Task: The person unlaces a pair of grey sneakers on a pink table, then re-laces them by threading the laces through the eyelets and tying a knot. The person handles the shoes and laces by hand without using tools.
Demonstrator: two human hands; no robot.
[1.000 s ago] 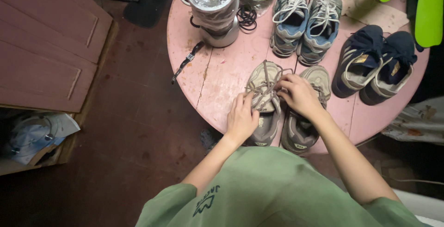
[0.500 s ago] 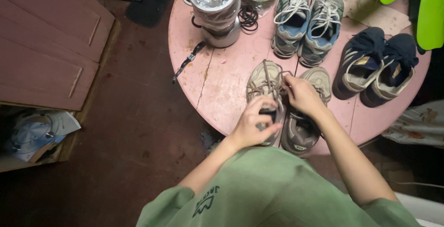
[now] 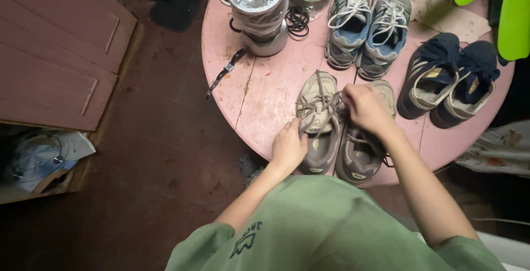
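The left hand is gripping the heel side of the worn grey lace-up sneaker, which is lying at the near edge of the round pink wooden table. The right hand is pinching that sneaker's laces, fingers together, over its grey twin just beside it. Farther across the table are standing blue-grey trainers, navy shoes and a foil-wrapped metal pot.

Grey-beige shoes, pink table
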